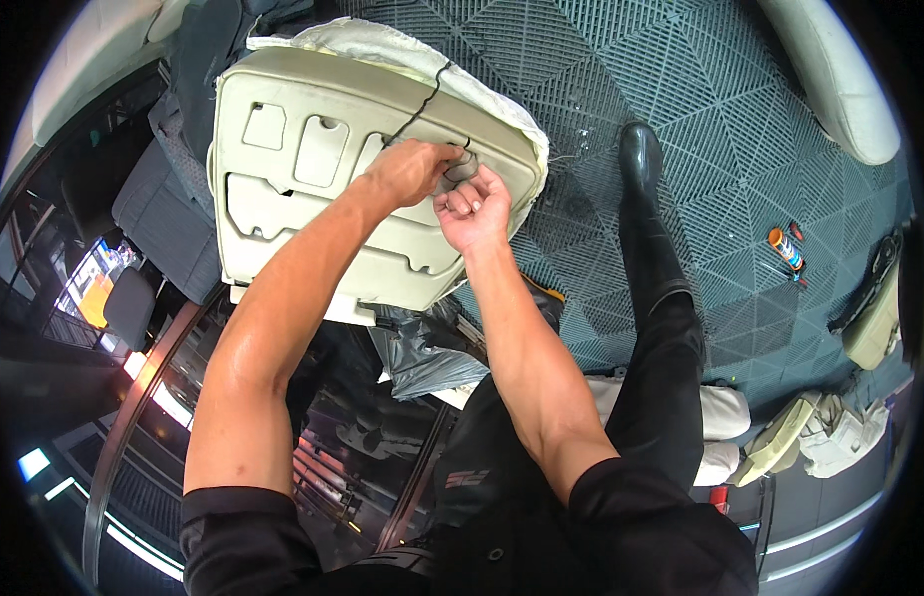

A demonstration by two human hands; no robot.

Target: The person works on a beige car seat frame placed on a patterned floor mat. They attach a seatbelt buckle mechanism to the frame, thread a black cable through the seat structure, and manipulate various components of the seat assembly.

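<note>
A beige car seat back with several cut-outs in its hard panel lies in front of me. Pale fabric hangs loose along its far edge. A thin black cord runs over that edge onto the panel, near my left hand. That hand has its fingers pressed together at a small grey rounded part by an opening near the panel's right side. My right hand, palm up with curled fingers, meets the same spot from the near side. What exactly the fingertips grip is hidden.
Dark grey seats stand to the left. A black plastic bag lies below the panel. On the grid-patterned floor mat are an orange-and-blue can and small tools. Beige trim pieces lie at lower right, a pale cushion at upper right.
</note>
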